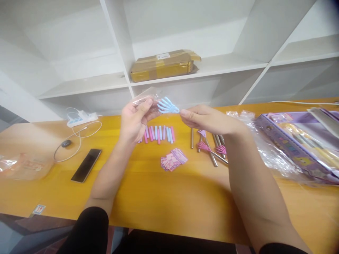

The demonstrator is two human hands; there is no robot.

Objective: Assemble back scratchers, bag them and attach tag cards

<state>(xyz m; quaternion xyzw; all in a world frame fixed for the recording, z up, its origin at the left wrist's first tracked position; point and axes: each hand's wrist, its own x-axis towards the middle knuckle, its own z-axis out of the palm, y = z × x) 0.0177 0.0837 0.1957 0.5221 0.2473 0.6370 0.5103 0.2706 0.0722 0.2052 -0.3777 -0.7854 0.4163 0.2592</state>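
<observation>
My left hand (135,120) pinches a clear plastic bag (150,93) above the table. Closed on the base of a light blue hand-shaped back scratcher (168,106), my right hand (205,118) keeps its spread claws pointing left at the bag. Whether the claw tips are inside the bag or just beside it, I cannot tell. Below lies a row of pink, purple and blue sticks (159,134). Small pink printed cards (173,159) are piled nearer to me. Under my right arm are metal rods (214,158) and pink claw heads (203,146).
On the right, clear plastic bags (272,151) lie beside a purple box (299,157). A phone (86,165), a white cable (80,141) and a power strip (82,119) are on the left. A taped carton (164,65) sits on the shelf behind the table (148,201).
</observation>
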